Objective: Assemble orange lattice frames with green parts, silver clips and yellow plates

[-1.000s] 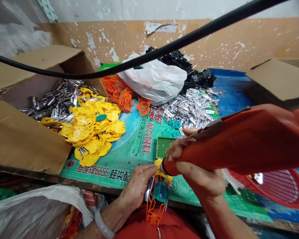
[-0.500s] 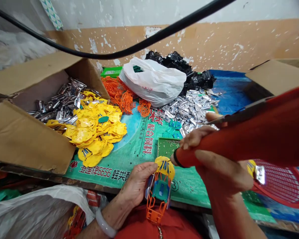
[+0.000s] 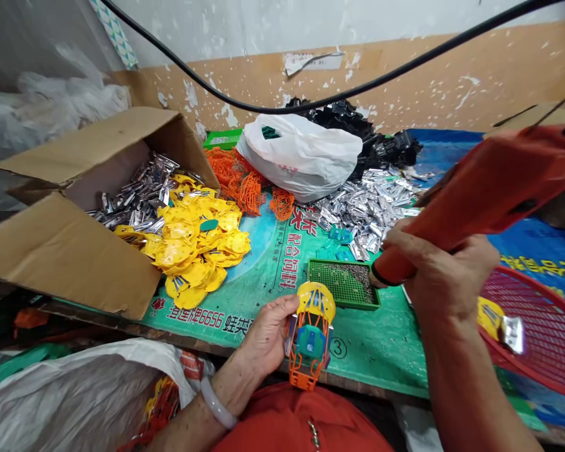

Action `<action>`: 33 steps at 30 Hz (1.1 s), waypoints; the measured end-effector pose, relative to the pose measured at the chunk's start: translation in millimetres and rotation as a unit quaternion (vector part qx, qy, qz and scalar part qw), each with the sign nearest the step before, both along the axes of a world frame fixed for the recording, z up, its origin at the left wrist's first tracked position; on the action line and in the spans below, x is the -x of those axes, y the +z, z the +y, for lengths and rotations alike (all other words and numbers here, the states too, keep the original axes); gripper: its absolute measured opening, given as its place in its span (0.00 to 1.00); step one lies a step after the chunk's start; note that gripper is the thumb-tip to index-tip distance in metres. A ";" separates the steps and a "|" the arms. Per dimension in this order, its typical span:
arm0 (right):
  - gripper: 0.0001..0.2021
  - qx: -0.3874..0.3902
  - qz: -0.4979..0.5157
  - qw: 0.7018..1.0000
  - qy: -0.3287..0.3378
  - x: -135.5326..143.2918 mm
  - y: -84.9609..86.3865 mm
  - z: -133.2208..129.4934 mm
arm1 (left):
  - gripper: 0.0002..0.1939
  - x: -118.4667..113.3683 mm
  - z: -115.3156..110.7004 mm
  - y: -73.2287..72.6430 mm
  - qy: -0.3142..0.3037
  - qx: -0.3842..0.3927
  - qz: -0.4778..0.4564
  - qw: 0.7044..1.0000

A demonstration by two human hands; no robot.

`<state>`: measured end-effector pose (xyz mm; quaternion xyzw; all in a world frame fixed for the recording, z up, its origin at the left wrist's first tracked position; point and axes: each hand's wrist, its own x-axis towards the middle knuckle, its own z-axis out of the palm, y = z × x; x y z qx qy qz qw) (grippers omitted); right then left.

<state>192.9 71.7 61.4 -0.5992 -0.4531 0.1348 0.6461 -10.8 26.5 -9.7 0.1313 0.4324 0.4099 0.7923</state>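
Two hands at work — left hand (image 3: 269, 334) pinching the yellow-and-orange assembly (image 3: 311, 342) over the table's (image 3: 371, 351) near edge, right hand (image 3: 447, 270) wrapped round the red driver (image 3: 471, 201). Fastener pickup looks like the step; next calls for steady aim. Driver's tip, beside the assembly half a second ago, is now at the green tray (image 3: 332, 284).

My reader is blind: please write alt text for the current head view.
Left hand holds a yellow-and-orange assembly; right hand grips a red tool pointed toward a green tray. Yellow parts lie at the mouth of a cardboard box.
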 end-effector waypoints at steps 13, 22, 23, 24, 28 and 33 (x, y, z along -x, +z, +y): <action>0.36 -0.039 -0.164 0.981 -0.098 -0.5 6.3 -18.2 | 0.09 -0.4 1.0 8.8 -0.002 0.003 -0.015 1.000; 0.21 0.161 -0.078 0.954 0.240 36.6 -39.4 -45.4 | 0.09 -0.7 -0.3 10.2 -0.020 0.018 -0.046 0.999; 0.23 0.229 -0.007 0.929 0.291 36.4 -41.3 -41.9 | 0.09 -0.2 -0.9 10.8 -0.025 0.019 -0.049 0.998; 0.23 0.284 0.062 0.897 0.333 35.6 -42.3 -38.6 | 0.10 0.6 -1.4 11.0 -0.029 0.019 -0.052 0.998; 0.17 0.358 0.204 0.811 0.415 32.1 -44.8 -33.3 | 0.09 3.7 -4.0 8.4 -0.037 0.011 -0.063 0.997; 0.17 0.334 0.287 0.805 0.397 31.1 -56.2 -37.3 | 0.08 8.3 -9.7 9.1 -0.056 -0.027 -0.074 0.995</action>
